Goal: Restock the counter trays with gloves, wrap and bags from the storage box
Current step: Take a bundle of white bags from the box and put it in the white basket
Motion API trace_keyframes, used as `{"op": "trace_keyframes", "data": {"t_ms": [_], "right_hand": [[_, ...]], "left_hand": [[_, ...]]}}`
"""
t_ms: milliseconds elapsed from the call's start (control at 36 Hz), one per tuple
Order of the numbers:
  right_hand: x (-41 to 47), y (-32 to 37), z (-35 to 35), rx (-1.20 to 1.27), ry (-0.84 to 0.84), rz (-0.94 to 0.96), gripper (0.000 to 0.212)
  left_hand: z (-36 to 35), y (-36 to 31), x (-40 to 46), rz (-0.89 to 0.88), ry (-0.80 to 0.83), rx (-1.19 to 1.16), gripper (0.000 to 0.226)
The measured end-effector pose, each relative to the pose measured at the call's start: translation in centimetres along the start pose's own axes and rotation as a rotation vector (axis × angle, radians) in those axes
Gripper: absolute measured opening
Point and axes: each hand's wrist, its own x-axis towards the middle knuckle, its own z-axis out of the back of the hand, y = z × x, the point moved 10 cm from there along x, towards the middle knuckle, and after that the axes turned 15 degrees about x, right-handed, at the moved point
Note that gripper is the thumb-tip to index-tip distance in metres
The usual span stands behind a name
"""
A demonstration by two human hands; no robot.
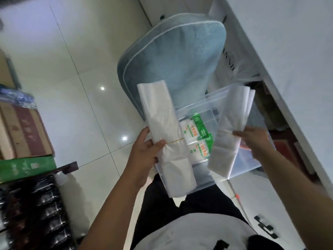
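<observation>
Left hand grasps a banded bag bundle; right hand pinches a second bag bundle. Both bundles hang above the clear storage box, where green-printed packets lie between the two grips. Best practice: hold each bundle near its middle so neither sags, and carry both level. No counter trays are in view; the packet print is unreadable.
</observation>
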Motion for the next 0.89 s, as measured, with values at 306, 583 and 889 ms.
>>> {"op": "trace_keyframes", "data": {"t_ms": [306, 583, 889], "right_hand": [[-16.1, 7.8, -4.9, 0.243, 0.672, 0.044, 0.037], [-20.2, 9.1, -5.9, 0.159, 0.692, 0.116, 0.028], [-21.5, 7.6, 1.0, 0.227, 0.668, 0.219, 0.02]], "left_hand": [[-5.4, -5.5, -0.9, -0.094, 0.314, 0.087, 0.042], [-9.1, -7.9, -5.7, -0.195, 0.442, 0.164, 0.042], [-13.9, -6.2, -10.8, -0.226, 0.322, 0.217, 0.039]]}}
